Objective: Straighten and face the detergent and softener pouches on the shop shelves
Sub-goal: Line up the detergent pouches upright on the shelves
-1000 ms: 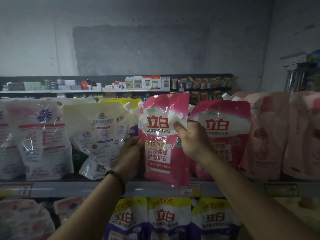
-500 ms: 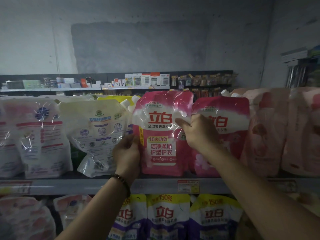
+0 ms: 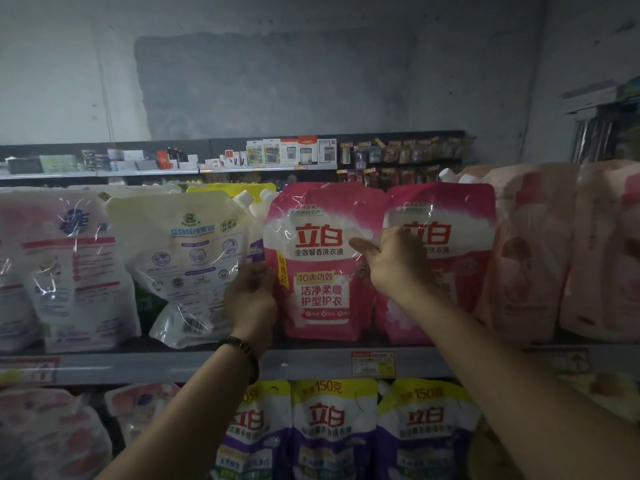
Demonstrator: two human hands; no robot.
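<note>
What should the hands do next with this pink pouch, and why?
Probably let go. The pink pouch stands near upright on the shelf, label forward, left hand and right hand gripping its side edges. The white pouch beside it leans, likely next.

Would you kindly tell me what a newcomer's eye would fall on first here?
The bright pink pouch at the middle of the upper shelf stands out, gripped at its left edge by the left hand and pinched at its right edge by the right hand. A matching pink pouch stands just right of it, and a white pouch leans tilted to its left.
</note>
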